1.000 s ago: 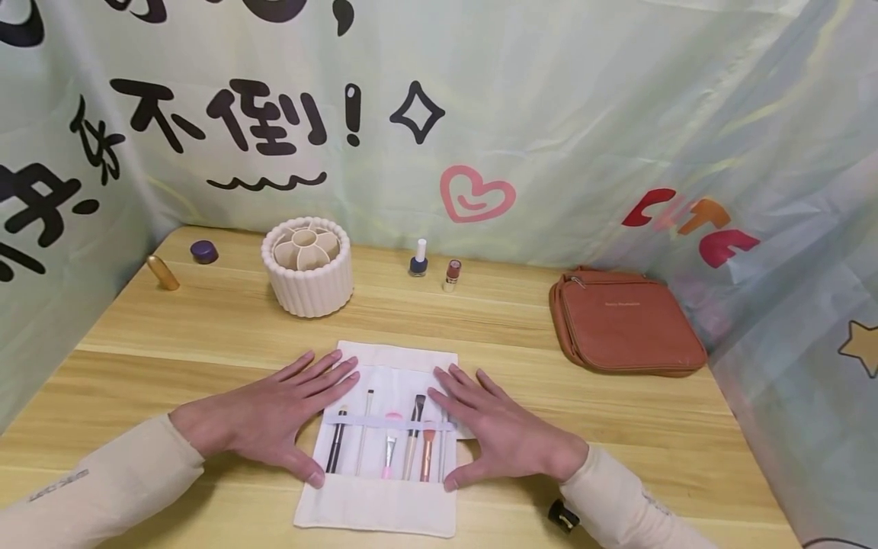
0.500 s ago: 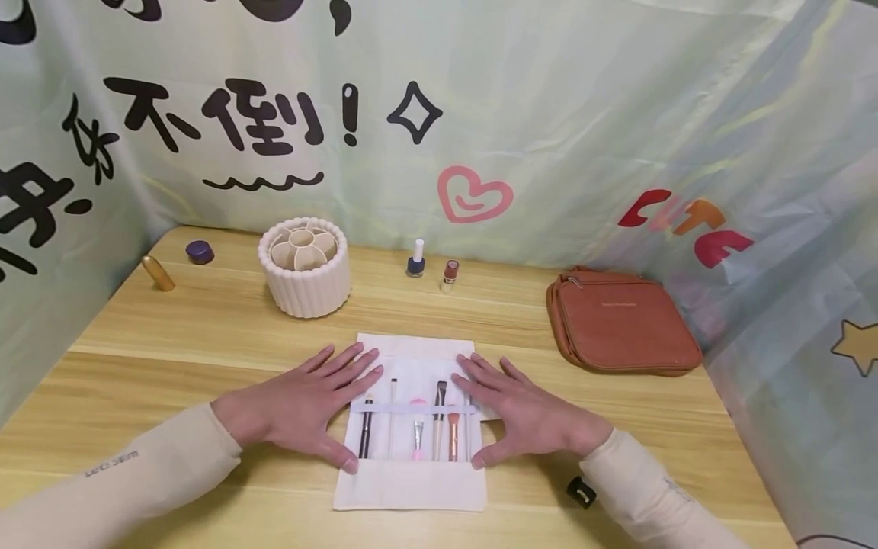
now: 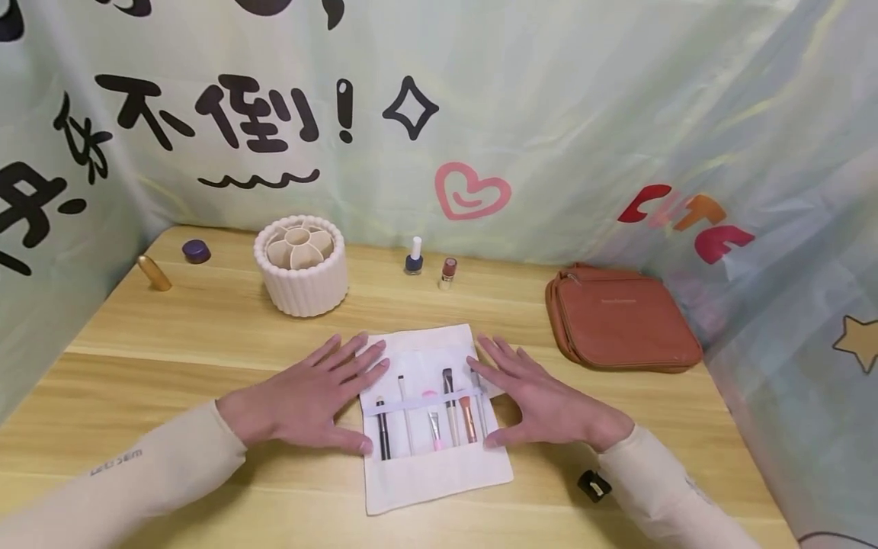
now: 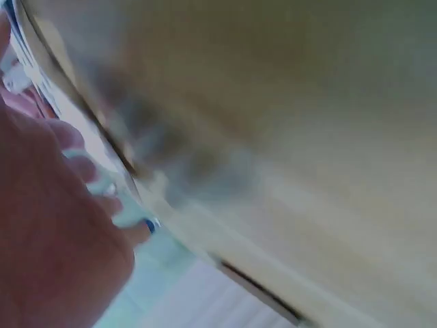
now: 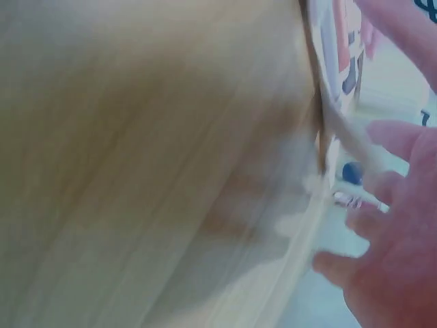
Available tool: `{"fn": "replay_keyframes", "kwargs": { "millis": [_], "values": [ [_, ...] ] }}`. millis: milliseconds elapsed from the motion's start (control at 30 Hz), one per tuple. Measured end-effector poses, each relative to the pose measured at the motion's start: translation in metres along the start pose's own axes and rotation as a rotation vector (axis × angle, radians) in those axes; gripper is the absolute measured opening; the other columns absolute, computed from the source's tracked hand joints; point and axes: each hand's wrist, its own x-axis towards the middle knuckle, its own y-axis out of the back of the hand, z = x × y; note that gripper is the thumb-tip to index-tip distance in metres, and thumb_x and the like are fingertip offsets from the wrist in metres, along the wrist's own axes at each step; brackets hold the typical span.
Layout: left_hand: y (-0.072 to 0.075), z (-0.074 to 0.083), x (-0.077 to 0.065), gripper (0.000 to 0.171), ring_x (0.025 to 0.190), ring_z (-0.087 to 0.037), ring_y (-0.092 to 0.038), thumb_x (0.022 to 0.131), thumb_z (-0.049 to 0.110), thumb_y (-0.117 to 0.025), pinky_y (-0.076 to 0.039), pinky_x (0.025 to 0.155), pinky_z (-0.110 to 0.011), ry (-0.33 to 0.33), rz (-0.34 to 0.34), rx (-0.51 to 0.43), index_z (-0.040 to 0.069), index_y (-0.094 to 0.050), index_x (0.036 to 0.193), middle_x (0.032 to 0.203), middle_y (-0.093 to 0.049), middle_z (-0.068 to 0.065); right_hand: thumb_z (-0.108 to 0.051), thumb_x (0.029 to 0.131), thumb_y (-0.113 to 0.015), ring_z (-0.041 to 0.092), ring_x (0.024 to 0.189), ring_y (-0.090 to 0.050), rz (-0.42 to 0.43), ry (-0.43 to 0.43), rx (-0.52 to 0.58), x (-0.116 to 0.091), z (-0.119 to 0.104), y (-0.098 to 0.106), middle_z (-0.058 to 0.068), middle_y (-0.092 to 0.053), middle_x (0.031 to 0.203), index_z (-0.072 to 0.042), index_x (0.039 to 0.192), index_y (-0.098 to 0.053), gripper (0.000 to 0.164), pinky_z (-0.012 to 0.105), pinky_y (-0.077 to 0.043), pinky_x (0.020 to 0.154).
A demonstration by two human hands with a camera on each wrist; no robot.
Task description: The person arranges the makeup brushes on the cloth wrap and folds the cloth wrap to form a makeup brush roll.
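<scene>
A white cloth brush roll lies unfolded on the wooden table, turned slightly askew. Several makeup brushes sit in its pocket under a lilac strap, among them a black-handled brush and a copper-coloured brush. My left hand is spread flat, with its fingertips and thumb on the roll's left edge. On the opposite edge, my right hand lies with fingers stretched out, its thumb beside the pocket. In the wrist views both hands show at the frame's side, and the roll is seen edge-on.
Behind the roll stand a cream fluted organizer, a nail polish bottle and a lipstick. A brown zipped case lies at the right. At the far left are a gold tube and a purple lid-like disc.
The brush roll has shifted right and away from me under both hands. Over the last half second it has also turned slightly counterclockwise. Both hands moved along with it, fingers still spread.
</scene>
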Motion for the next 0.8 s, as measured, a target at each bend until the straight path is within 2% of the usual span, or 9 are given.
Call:
{"fn": "replay_keyframes", "kwargs": {
  "millis": [100, 233, 300, 400, 567, 800],
  "values": [
    [0.009, -0.010, 0.013, 0.109, 0.171, -0.037, 0.001, 0.098, 0.080, -0.056, -0.010, 0.138, -0.059, -0.069, -0.015, -0.018, 0.014, -0.017, 0.176, 0.185, -0.002, -0.008, -0.063, 0.085, -0.087, 0.048, 0.169, -0.001, 0.030, 0.005, -0.059, 0.000, -0.013, -0.004, 0.013, -0.003, 0.185, -0.015, 0.173, -0.032, 0.115, 0.077, -0.010, 0.130],
    [0.018, -0.018, 0.032, 0.108, 0.172, -0.036, -0.001, 0.099, 0.075, -0.061, -0.018, 0.137, -0.056, -0.146, -0.046, -0.053, 0.014, -0.017, 0.176, 0.185, -0.003, -0.008, -0.070, 0.085, -0.082, 0.048, 0.169, -0.002, 0.006, 0.052, -0.134, 0.001, -0.027, -0.013, 0.013, -0.008, 0.185, -0.017, 0.173, -0.032, 0.114, 0.079, -0.011, 0.129],
    [0.021, -0.020, 0.041, 0.108, 0.172, -0.035, -0.003, 0.098, 0.075, -0.063, -0.019, 0.137, -0.056, -0.164, -0.065, -0.066, 0.013, -0.018, 0.176, 0.185, -0.005, -0.008, -0.074, 0.086, -0.078, 0.047, 0.169, -0.006, -0.012, 0.066, -0.167, 0.001, -0.031, -0.018, 0.012, -0.012, 0.184, -0.020, 0.173, -0.032, 0.113, 0.080, -0.012, 0.128],
    [0.021, -0.020, 0.048, 0.109, 0.172, -0.032, -0.004, 0.097, 0.077, -0.062, -0.018, 0.137, -0.054, -0.155, -0.107, -0.080, 0.016, -0.018, 0.176, 0.185, -0.006, -0.004, -0.076, 0.086, -0.076, 0.047, 0.169, -0.010, -0.025, 0.055, -0.187, 0.001, -0.031, -0.023, 0.012, -0.017, 0.183, -0.025, 0.174, -0.031, 0.111, 0.082, -0.013, 0.126],
    [0.019, -0.020, 0.046, 0.111, 0.172, -0.030, -0.004, 0.095, 0.080, -0.062, -0.019, 0.138, -0.053, -0.125, -0.141, -0.068, 0.016, -0.020, 0.176, 0.185, -0.007, -0.002, -0.072, 0.085, -0.080, 0.044, 0.170, -0.009, -0.036, 0.014, -0.132, -0.002, -0.023, -0.022, 0.010, -0.016, 0.184, -0.027, 0.175, -0.025, 0.115, 0.082, -0.012, 0.127],
    [0.009, -0.015, 0.023, 0.106, 0.171, -0.036, -0.013, 0.099, 0.079, -0.057, -0.026, 0.135, -0.055, -0.115, -0.079, -0.037, 0.012, -0.026, 0.174, 0.184, -0.013, -0.011, -0.065, 0.084, -0.084, 0.042, 0.170, -0.010, -0.009, -0.011, -0.069, -0.004, -0.005, -0.009, 0.012, -0.012, 0.184, -0.020, 0.175, -0.025, 0.117, 0.079, -0.012, 0.128]
  ]
}}
